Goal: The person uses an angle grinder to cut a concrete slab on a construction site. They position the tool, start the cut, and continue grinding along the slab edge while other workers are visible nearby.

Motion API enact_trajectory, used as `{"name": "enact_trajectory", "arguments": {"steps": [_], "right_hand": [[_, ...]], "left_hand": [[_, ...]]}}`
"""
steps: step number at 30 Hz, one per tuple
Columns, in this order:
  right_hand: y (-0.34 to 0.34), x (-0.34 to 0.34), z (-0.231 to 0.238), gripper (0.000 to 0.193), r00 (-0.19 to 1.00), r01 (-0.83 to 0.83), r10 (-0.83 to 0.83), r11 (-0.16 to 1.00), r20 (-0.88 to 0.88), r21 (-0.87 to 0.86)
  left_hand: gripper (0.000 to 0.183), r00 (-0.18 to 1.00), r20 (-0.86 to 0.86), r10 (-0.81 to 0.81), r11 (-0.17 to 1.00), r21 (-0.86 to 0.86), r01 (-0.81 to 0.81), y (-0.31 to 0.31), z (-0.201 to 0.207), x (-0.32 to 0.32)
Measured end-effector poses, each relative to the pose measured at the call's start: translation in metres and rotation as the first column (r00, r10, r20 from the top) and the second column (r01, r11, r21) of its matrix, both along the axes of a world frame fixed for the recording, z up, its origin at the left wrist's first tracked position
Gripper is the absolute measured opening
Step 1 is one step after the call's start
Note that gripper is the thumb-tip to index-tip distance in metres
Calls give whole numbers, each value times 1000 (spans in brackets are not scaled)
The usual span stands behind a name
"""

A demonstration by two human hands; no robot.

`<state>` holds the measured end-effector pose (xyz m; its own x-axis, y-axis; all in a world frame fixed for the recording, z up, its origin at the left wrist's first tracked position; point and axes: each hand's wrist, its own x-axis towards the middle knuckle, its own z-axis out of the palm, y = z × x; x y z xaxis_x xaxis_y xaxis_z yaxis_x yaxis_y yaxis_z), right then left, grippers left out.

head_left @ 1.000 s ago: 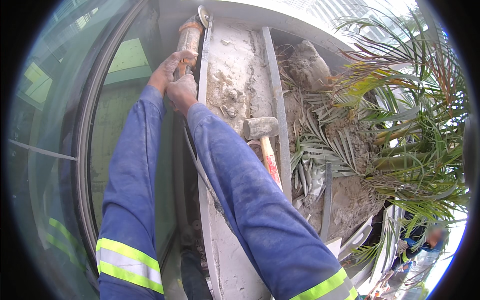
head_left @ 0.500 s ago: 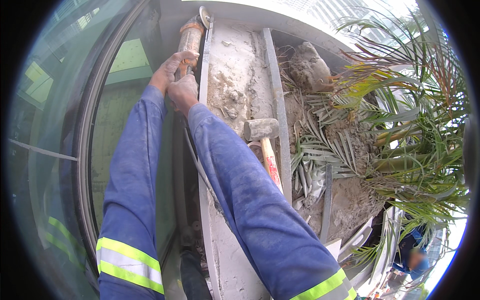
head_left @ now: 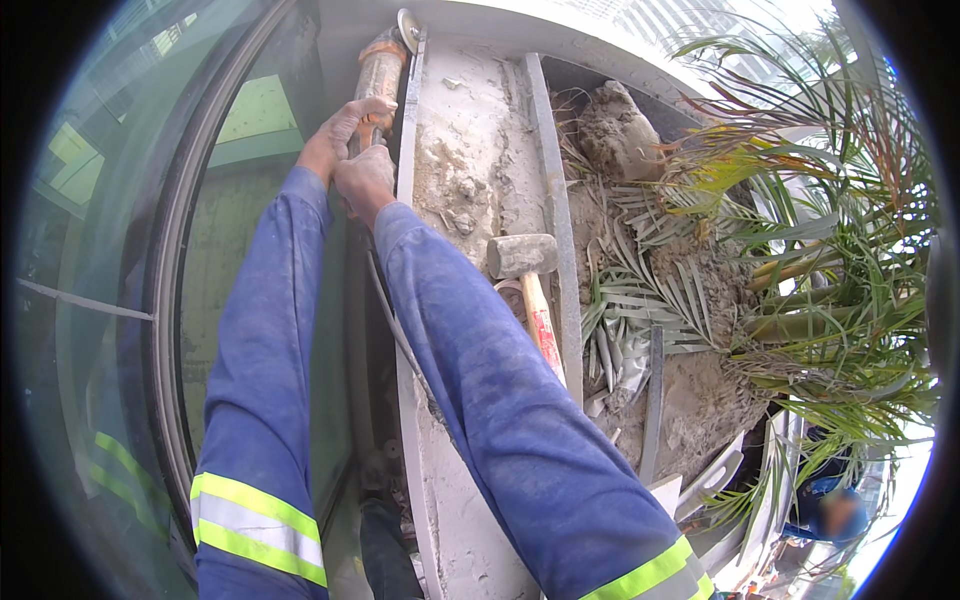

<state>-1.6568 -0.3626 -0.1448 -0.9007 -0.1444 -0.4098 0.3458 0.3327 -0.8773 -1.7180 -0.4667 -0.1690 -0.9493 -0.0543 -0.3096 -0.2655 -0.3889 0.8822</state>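
Note:
An angle grinder [head_left: 381, 78], orange and caked with dust, is held in both hands at the far end of a mortar-filled ledge. My left hand [head_left: 350, 130] wraps round its body from the left. Just nearer and to the right, my right hand [head_left: 366, 182] grips its rear end. The round disc [head_left: 409, 31] stands on edge at the top of the ledge's left metal strip [head_left: 410, 130]; whether it touches the strip I cannot tell. A cord [head_left: 385, 300] runs back from the grinder beneath my right forearm.
A mallet [head_left: 522, 257] with a wooden and red handle lies on the ledge, against the right metal strip [head_left: 553, 180]. Glass panels [head_left: 250, 300] rise close on the left. To the right are soil, a rock [head_left: 618, 133] and palm fronds [head_left: 830, 250]. Another person [head_left: 835, 510] is at lower right.
My hands and the grinder stay almost in place. At lower right, the other person has shifted slightly.

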Motion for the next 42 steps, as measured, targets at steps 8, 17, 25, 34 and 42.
{"name": "enact_trajectory", "arguments": {"steps": [8,17,25,34,42], "right_hand": [[1,-4,-8,32,996,31,-28,999,-82,30],[2,0,-1,40,1000,10,-10,999,-8,-47],[2,-3,-3,46,1000,10,-10,999,-7,-44],[1,-2,-1,47,1000,18,-18,1000,-23,-22],[1,3,4,43,1000,-4,4,999,-5,-45]], "left_hand": [[61,1000,-13,8,1000,-13,-8,6,3,-1],[59,1000,-3,-1,1000,2,1,1,5,3],[61,1000,15,3,1000,-24,-3,2,6,2],[62,1000,-3,25,1000,-10,-25,3,3,2],[61,999,37,25,999,-29,-24,-4,2,0]]}}
